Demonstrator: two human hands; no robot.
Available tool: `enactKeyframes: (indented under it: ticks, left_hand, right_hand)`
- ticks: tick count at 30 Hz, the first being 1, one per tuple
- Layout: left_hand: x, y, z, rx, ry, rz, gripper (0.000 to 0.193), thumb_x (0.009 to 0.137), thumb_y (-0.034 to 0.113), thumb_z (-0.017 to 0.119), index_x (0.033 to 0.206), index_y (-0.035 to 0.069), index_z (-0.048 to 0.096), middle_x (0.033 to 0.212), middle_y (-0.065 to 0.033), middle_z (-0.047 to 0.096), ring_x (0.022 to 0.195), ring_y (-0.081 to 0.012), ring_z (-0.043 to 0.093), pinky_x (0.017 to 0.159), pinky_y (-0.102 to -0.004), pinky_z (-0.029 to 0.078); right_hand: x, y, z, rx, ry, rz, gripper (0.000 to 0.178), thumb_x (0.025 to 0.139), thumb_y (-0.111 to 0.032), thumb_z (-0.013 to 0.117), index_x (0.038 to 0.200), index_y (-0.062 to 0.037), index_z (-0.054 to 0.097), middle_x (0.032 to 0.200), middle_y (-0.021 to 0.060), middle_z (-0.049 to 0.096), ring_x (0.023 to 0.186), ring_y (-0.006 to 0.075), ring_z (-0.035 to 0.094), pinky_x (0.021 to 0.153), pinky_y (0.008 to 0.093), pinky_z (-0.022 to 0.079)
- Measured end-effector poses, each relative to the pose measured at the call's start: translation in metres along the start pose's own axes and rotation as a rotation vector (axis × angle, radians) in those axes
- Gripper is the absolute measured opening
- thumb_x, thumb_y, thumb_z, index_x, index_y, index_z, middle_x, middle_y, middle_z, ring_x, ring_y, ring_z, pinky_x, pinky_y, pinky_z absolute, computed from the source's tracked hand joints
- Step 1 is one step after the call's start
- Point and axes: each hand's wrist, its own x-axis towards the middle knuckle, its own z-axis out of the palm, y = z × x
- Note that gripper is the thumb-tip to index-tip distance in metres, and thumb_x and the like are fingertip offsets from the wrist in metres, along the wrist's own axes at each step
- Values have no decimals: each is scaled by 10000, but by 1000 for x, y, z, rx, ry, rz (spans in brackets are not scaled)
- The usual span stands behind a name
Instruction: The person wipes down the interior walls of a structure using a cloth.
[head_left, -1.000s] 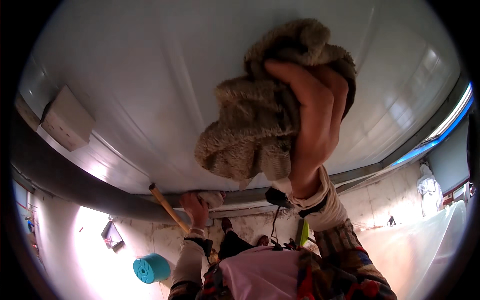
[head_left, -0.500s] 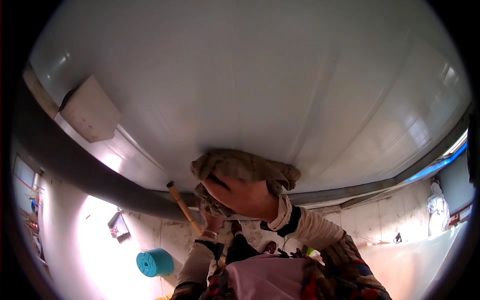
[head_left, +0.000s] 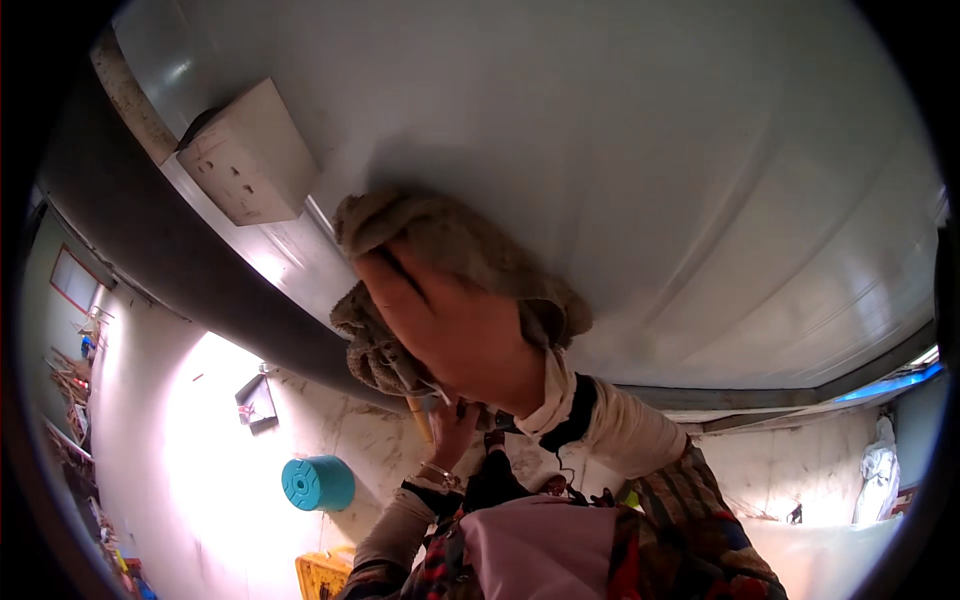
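My right hand (head_left: 450, 325) is closed over a bunched brown-grey cloth (head_left: 450, 235), with its fingers partly buried in the folds. The cloth rests against a smooth pale grey panel (head_left: 600, 150) that fills the upper view. Lower down, my left hand (head_left: 453, 432) is near the hanging part of the cloth, just below my right hand. Its fingers are largely hidden, so their grip does not show. A bamboo pole (head_left: 420, 418) shows briefly beside my left hand; the cloth covers its upper end.
A pale box (head_left: 255, 155) juts from the panel at upper left, near a thick dark curved edge (head_left: 200, 265). On the floor are an overturned turquoise bucket (head_left: 318, 483), a dark tray-like object (head_left: 257, 405) and a yellow crate (head_left: 325, 573). A whitish wrapped bundle (head_left: 878, 470) stands far right.
My right hand and the cloth have moved up and slightly left across the panel. My left hand is a little further right. The view has shifted, and less of the bamboo pole shows.
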Motion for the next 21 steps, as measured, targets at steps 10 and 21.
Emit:
enactKeyframes:
  ticks: [10, 21]
  left_hand:
    - [-41, -63, -14, -2, -67, -150, 210, 828, 108, 667, 1020, 33, 625, 788, -170, 657, 701, -355, 659, 648, -411, 512]
    - [-49, -65, -34, 18, -123, -296, 149, 831, 126, 649, 868, -6, 591, 831, -183, 617, 702, -351, 603, 614, -402, 464]
  right_hand:
    - [-1, -8, 61, -127, -9, -106, 351, 856, -168, 563, 1163, -9, 625, 980, 103, 625, 900, 220, 640, 773, 337, 534]
    - [-133, 21, 77, -93, -352, -49, 238, 907, -179, 541, 1115, -71, 583, 937, 57, 629, 814, 210, 643, 705, 328, 542]
